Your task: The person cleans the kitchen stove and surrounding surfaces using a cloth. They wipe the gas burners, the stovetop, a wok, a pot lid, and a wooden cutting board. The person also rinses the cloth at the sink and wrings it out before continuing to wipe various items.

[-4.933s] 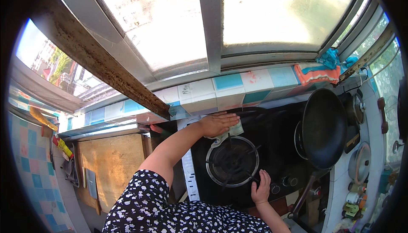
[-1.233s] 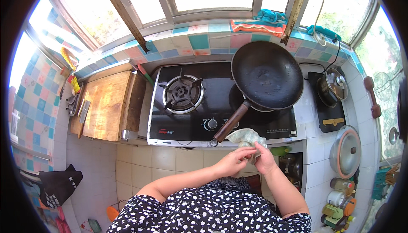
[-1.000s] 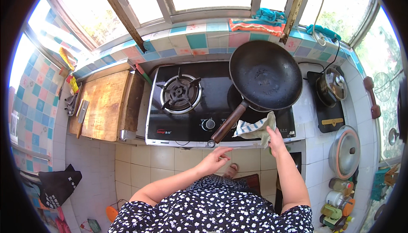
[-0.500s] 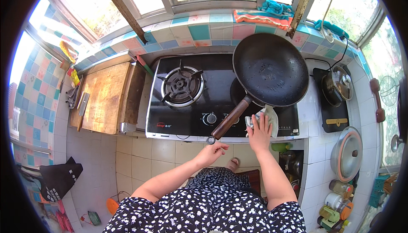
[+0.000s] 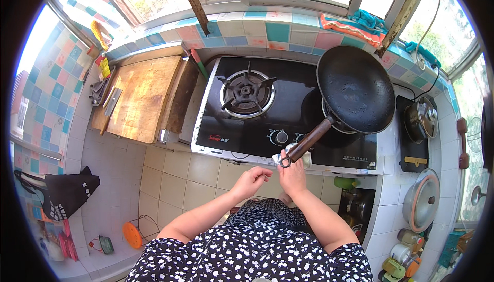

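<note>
Now right hand (image 5: 293,175) presses pale cloth (image 5: 288,154) against black stove's (image 5: 257,122) front edge.

Stove (image 5: 288,112): glossy black glass top, smooth, with a pale metal front edge. Left burner grate (image 5: 246,91): dull cast metal, rough. On the stove's right, wok (image 5: 356,87): matt black metal, its handle (image 5: 307,142) brown wood, worn. At the handle's end, right hand (image 5: 292,175) presses a pale, crumpled cloth (image 5: 288,154). Left of the stove, cutting board (image 5: 140,97): bare wood, scuffed. Wall behind: glazed tiles (image 5: 278,31), shiny.
</note>
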Available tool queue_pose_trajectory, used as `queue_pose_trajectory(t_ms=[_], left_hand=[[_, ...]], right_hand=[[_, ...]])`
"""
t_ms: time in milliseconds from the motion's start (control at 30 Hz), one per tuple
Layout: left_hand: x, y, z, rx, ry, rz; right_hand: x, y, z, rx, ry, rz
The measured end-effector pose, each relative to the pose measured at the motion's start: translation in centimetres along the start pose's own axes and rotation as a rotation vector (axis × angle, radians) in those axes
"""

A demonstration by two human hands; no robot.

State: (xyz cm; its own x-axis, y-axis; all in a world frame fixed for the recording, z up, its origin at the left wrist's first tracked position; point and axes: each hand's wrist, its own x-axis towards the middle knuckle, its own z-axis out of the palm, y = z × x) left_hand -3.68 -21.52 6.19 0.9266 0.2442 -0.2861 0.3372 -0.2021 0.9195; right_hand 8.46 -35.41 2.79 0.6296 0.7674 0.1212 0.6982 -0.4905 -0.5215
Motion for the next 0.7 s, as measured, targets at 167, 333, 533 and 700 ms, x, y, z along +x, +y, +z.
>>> queue_pose_trajectory(t_ms=[167, 333, 533, 700], left_hand=[[1.2, 2.0, 0.1, 0.155, 0.142, 0.382], [5.2, 0.2, 3.3, 0.578, 0.166, 0.578], [6.0, -2.1, 2.3, 1.071, 0.209, 0.585], [3.5, -5.4, -4.5, 1.127, 0.332, 0.430]], right_hand=[[3.0, -1.5, 0.6, 0.445, -0.081, 0.249], [2.6, 4.5, -0.7, 0.960, -0.078, 0.350], [0.5, 1.9, -1.2, 0.533, 0.037, 0.238], [-0.4, -1.2, -4.1, 0.367, -0.085, 0.205]])
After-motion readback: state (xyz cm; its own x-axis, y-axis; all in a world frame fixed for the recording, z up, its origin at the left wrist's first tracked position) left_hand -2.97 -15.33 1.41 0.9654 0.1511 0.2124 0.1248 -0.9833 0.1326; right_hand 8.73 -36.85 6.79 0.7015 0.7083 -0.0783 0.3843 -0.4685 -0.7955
